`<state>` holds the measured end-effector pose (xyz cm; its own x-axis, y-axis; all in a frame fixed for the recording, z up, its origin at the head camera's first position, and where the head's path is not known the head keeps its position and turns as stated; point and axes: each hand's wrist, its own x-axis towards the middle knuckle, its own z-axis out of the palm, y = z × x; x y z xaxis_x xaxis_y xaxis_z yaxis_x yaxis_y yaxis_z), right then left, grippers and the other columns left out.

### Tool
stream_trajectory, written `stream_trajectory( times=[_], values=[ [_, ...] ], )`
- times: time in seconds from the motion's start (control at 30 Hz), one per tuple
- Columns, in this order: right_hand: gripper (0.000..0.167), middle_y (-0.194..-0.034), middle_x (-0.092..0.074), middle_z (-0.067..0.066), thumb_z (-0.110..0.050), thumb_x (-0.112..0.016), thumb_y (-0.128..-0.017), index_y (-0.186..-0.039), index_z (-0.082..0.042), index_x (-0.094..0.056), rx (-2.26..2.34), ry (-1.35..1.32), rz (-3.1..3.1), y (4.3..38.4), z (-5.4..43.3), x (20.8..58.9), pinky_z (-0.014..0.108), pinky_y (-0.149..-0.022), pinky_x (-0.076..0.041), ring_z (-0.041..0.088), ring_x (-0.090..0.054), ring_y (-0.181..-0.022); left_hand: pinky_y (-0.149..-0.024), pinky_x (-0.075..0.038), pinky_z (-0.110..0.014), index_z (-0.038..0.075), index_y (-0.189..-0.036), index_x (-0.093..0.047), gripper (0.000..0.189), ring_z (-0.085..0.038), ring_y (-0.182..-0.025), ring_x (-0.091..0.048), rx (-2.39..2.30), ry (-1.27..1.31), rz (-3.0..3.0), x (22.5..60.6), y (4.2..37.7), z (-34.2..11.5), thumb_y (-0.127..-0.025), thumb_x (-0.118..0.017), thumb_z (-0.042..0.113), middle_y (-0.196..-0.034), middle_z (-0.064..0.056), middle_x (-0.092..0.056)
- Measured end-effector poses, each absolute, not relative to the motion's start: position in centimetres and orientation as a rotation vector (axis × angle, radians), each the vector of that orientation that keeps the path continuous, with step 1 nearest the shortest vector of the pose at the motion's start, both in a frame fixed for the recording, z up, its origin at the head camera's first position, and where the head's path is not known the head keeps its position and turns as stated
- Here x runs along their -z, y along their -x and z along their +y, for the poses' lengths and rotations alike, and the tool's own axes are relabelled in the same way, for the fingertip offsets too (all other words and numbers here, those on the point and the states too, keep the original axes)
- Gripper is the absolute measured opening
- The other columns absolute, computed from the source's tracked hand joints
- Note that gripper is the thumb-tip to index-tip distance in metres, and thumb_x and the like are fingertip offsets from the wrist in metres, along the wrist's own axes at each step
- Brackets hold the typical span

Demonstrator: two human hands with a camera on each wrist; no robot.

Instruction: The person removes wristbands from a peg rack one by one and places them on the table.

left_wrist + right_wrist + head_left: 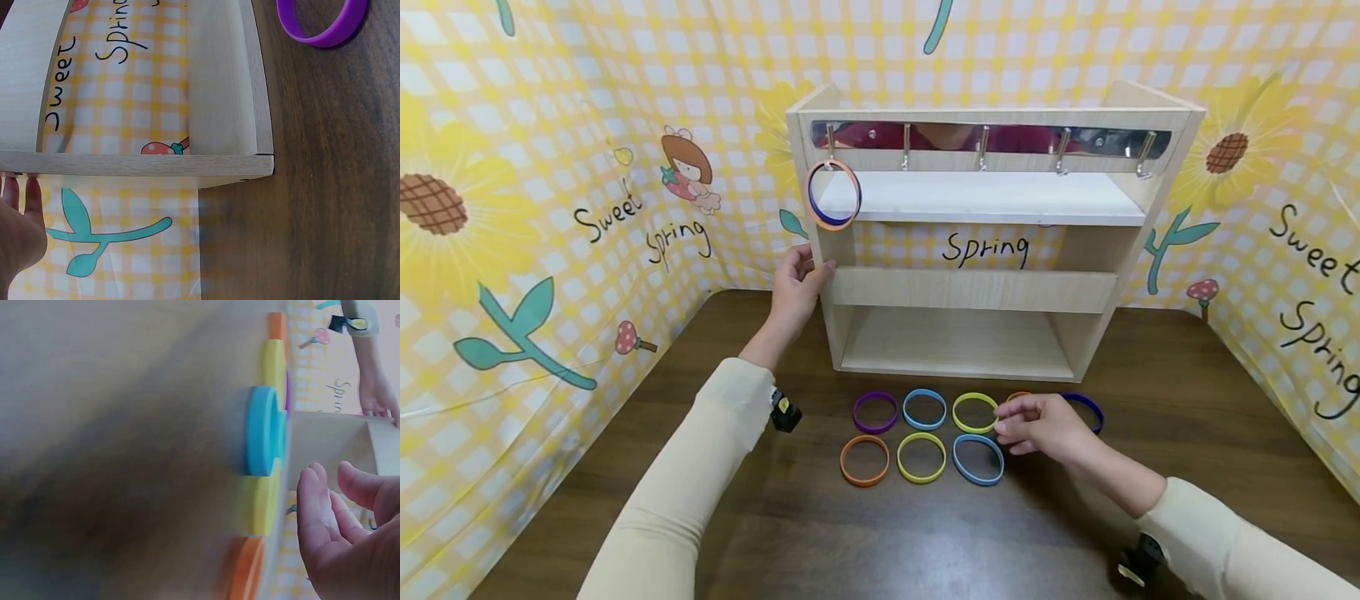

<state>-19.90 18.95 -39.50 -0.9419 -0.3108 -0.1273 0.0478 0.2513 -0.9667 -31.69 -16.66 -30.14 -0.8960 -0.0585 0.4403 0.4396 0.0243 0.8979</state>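
My left hand [795, 287] touches the left side panel of a pale wooden rack [973, 290] with its fingertips; the left wrist view shows these fingers [34, 197] at the panel. Over the table, my right hand [1045, 427] hovers by the silicone wristbands, its thumb and fingers apart with nothing between them in the right wrist view. Nearest to it are a yellow-green wristband [974, 430], a light blue wristband [978, 481], a dark blue wristband [1101, 417] and an orange wristband [1018, 394], mostly hidden behind the hand. An orange wristband [854, 179] and a dark blue one hang together from the leftmost hook [831, 143].
To the left on the table [850, 542] lie a purple wristband [876, 431], another light blue one [924, 427], an orange one [864, 482] and a yellow-green one [921, 480]. Several metal hooks line the rack's top strip [1022, 139]. Patterned cloth [722, 75] surrounds the table.
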Motion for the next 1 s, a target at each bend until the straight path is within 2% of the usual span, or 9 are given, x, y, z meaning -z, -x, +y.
stream_trajectory(
  times=[0.23,0.33,0.63,0.87,1.0],
  values=[
    [0.035,-0.098,-0.067,0.023,-0.006,-0.070,-0.089,-0.116,0.013,-0.059,1.805,0.273,2.254,21.0,17.2,37.8,0.040,-0.074,-0.056,0.036,-0.067,-0.091,-0.080,-0.048,-0.025,-0.012,-0.125,-0.048,0.038,-0.014,-0.098,-0.056,1.944,0.390,-1.948,30.1,31.7,-16.6,-0.092,-0.060,0.002,-0.118,-0.024,-0.056],
    [0.031,-0.096,-0.068,0.019,-0.007,-0.071,-0.089,-0.114,0.009,-0.062,1.825,0.317,2.274,21.6,16.1,36.9,0.041,-0.075,-0.056,0.033,-0.068,-0.090,-0.080,-0.048,-0.025,-0.012,-0.126,-0.047,0.039,-0.015,-0.098,-0.056,1.938,0.396,-1.950,30.1,31.7,-16.6,-0.092,-0.060,0.002,-0.121,-0.028,-0.054],
    [0.031,-0.105,-0.067,0.022,-0.009,-0.072,-0.089,-0.114,0.006,-0.063,1.961,0.447,2.279,23.0,12.6,33.8,0.040,-0.077,-0.056,0.027,-0.068,-0.089,-0.081,-0.048,-0.027,-0.010,-0.125,-0.049,0.037,-0.016,-0.101,-0.056,1.929,0.382,-1.955,30.0,31.8,-16.7,-0.092,-0.061,0.003,-0.109,-0.006,-0.058],
    [0.029,-0.104,-0.069,0.015,-0.011,-0.071,-0.089,-0.113,0.004,-0.065,2.087,0.531,2.264,23.7,10.1,32.3,0.044,-0.080,-0.055,0.023,-0.068,-0.090,-0.080,-0.048,-0.026,-0.011,-0.124,-0.049,0.037,-0.016,-0.098,-0.057,1.925,0.387,-1.942,30.2,31.7,-16.6,-0.092,-0.060,0.002,-0.107,-0.006,-0.059],
    [0.030,-0.104,-0.069,0.015,-0.008,-0.070,-0.090,-0.115,0.006,-0.063,2.200,0.561,2.193,24.2,8.8,31.9,0.040,-0.079,-0.055,0.026,-0.068,-0.094,-0.079,-0.048,-0.026,-0.011,-0.124,-0.050,0.036,-0.014,-0.097,-0.057,1.932,0.379,-1.937,30.2,31.7,-16.5,-0.091,-0.060,0.001,-0.106,-0.007,-0.060]
  ],
)
